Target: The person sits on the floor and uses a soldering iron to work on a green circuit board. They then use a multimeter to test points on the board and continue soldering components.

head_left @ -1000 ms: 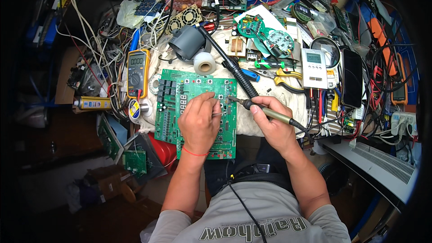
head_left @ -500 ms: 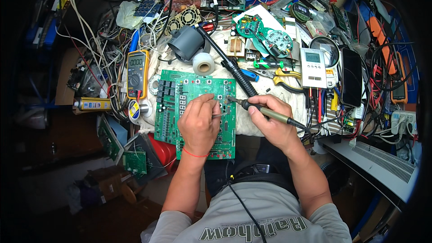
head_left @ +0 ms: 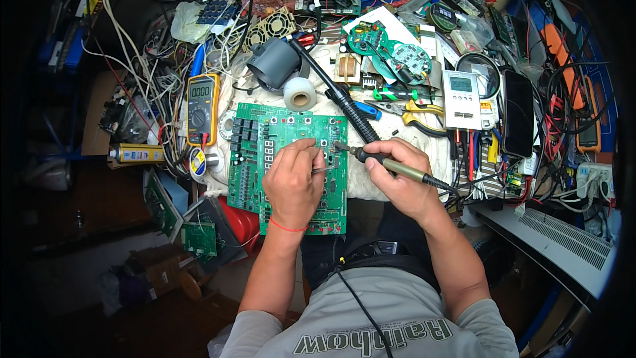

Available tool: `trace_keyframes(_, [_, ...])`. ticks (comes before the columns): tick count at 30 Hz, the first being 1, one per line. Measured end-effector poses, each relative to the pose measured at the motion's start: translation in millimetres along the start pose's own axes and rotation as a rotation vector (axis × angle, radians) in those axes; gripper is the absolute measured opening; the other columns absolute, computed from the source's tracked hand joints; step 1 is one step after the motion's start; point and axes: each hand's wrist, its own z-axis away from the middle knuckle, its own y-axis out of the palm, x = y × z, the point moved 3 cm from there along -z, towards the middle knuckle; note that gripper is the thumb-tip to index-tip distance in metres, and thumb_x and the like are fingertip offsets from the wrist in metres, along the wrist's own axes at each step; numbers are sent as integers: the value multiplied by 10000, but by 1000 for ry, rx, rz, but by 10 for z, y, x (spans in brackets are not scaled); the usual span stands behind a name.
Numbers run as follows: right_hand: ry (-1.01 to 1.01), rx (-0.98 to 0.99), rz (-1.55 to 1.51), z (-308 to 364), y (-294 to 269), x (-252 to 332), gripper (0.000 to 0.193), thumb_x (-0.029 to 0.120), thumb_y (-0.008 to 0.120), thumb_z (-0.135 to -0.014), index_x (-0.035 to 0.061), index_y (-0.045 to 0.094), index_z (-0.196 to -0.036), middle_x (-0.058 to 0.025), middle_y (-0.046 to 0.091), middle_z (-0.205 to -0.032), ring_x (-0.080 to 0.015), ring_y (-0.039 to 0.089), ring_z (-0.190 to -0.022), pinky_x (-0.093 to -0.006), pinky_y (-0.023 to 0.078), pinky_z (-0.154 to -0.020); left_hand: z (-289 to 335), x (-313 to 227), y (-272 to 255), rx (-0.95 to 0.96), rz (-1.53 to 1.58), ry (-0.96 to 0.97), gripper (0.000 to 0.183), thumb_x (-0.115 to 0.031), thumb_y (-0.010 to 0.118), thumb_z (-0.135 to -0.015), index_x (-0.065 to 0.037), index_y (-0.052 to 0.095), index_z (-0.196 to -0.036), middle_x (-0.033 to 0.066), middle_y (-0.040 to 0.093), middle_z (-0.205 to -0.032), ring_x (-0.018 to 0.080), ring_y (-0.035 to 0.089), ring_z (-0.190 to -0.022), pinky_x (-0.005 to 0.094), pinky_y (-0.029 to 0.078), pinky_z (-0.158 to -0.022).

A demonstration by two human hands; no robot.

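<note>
My right hand [head_left: 405, 174] is closed around the olive handle of a soldering iron [head_left: 401, 168]. The iron's tip reaches the upper right part of a green circuit board [head_left: 308, 130], beside small components. Over the middle of that board, my left hand [head_left: 291, 176] is closed in a pinch. A thin pale piece shows at its fingers, too small to name. The board carries push buttons and a digit display [head_left: 267, 156]. A second green board [head_left: 243, 182] with black relays lies partly under its left side.
A yellow multimeter [head_left: 202, 109] stands left of the boards. Behind them are a grey cylinder [head_left: 273, 64], a white tape roll [head_left: 300, 94] and a black flexible tube [head_left: 351, 109]. Pliers [head_left: 424, 118], a white meter [head_left: 462, 101] and a phone [head_left: 518, 114] lie to the right.
</note>
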Motion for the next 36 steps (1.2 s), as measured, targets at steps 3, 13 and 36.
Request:
trace_keyframes(3, [-1, -2, 4, 3, -3, 9, 198, 102, 767, -878, 33, 758, -1064, -101, 688, -854, -214, 667, -727, -338, 533, -686, 2, 5, 2, 1, 1, -3, 133, -14, 812, -806, -55, 737, -908, 78, 770, -1023, 279, 739, -895, 373, 591, -769])
trace_keyframes(13, [34, 12, 10, -5, -17, 30, 206, 97, 776, -873, 22, 755, -1063, -120, 724, -904, -220, 713, -774, -340, 564, -720, 3, 0, 12, 7, 6, -16, 134, -22, 817, -805, -57, 735, -905, 79, 770, -1020, 277, 739, -897, 373, 591, -763])
trace_keyframes(36, [21, 14, -3, -23, -16, -21, 230, 109, 777, -875, 12, 749, -1082, -125, 741, -925, -228, 722, -784, -341, 567, -724, 125, -99, -362, 287, 155, -78, 218, -80, 859, -799, -69, 761, -993, 76, 718, -1055, 301, 699, -929, 400, 565, -789])
